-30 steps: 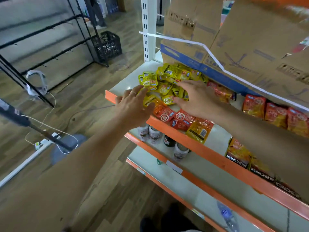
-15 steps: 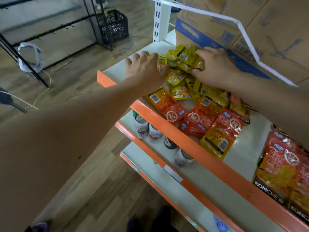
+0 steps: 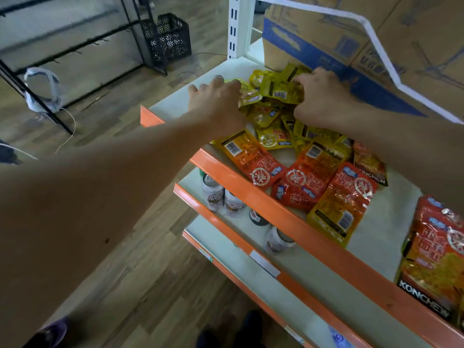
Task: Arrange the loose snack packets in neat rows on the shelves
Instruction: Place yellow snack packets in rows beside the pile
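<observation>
A loose heap of yellow snack packets (image 3: 278,92) lies at the back left of the top shelf (image 3: 253,189). My left hand (image 3: 216,101) rests against the heap's left side with its fingers stretched forward. From the right, my right hand (image 3: 324,99) reaches in and its fingers curl over the rearmost yellow packets. Red and orange packets (image 3: 311,179) lie scattered nearer the shelf's orange front edge. A tidy stack of red packets (image 3: 437,249) stands at the far right.
Cardboard boxes (image 3: 376,41) fill the back of the shelf behind a white rail. Cans (image 3: 213,194) stand on the shelf below. A white upright post (image 3: 237,26) marks the shelf's left end. A black crate (image 3: 170,36) and a black rack stand on the wooden floor to the left.
Both hands have moved from the front of the heap to its back, the left to the left side and the right onto the rearmost packets. The camera has come closer.
</observation>
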Action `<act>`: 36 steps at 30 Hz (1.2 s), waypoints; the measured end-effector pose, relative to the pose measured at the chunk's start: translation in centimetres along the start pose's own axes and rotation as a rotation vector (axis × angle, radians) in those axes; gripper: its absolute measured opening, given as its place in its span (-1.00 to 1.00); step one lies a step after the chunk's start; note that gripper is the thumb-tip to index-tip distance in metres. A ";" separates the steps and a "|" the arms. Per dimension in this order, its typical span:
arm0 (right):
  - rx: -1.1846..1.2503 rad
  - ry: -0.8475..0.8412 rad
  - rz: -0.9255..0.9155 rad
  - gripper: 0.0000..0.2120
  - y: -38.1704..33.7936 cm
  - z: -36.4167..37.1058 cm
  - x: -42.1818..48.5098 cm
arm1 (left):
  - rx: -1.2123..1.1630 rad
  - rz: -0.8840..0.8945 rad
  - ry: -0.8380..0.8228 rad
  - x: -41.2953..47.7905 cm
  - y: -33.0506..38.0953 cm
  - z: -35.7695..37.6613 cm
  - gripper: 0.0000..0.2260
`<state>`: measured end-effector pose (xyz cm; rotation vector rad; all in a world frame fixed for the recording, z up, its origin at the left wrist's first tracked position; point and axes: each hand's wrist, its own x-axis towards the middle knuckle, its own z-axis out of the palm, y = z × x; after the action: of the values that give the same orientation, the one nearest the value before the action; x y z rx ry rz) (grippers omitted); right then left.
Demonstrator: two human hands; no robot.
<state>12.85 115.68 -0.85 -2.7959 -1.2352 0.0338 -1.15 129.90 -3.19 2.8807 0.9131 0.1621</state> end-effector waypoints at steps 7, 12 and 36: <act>-0.133 0.084 -0.053 -0.55 0.8 1.5 -1.0 | 0.119 0.111 0.093 -1.1 1.1 1.5 -0.67; -0.058 0.156 -0.088 -0.65 1.9 1.5 -1.6 | 0.123 0.150 0.108 -0.5 1.8 1.2 -0.48; 1.521 0.209 0.190 -0.93 2.3 -1.3 -8.8 | -0.647 0.007 0.297 -3.3 1.6 0.6 -0.88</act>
<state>8.64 107.53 0.13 -1.4739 -0.4437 0.4519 -2.86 126.65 -3.73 2.2859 0.7144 0.7494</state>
